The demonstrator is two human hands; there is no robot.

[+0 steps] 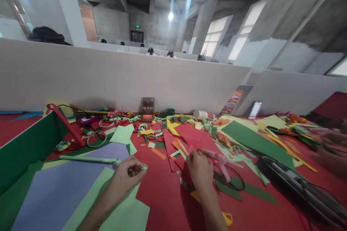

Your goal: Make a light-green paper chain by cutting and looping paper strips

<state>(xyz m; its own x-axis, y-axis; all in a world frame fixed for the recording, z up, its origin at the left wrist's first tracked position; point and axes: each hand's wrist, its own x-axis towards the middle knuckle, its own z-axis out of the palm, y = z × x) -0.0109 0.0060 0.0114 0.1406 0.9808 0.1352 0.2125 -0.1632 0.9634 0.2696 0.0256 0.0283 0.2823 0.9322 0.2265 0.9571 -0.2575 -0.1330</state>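
My left hand (pixel 130 171) is closed in a pinch on a small light green paper piece (pixel 145 167), above the red table and beside light green sheets. A rolled light green paper stick (pixel 89 160) lies just behind it. My right hand (pixel 200 169) reaches down with fingers bunched together; its fingertips are partly hidden, and I cannot make out what they grip. Right beside it lies a pink hot glue gun (pixel 221 162) with a small red light. Just left of those fingers are an orange strip (pixel 179 146) and a pale green strip (pixel 176 153).
Purple paper (pixel 67 180) and a green-walled box (pixel 29 148) occupy the left. Scraps, a white cup (pixel 200 114) and a phone (pixel 148 110) line the partition (pixel 121 75). A long black device (pixel 300 187) lies right, near another person's blurred hand (pixel 334 151).
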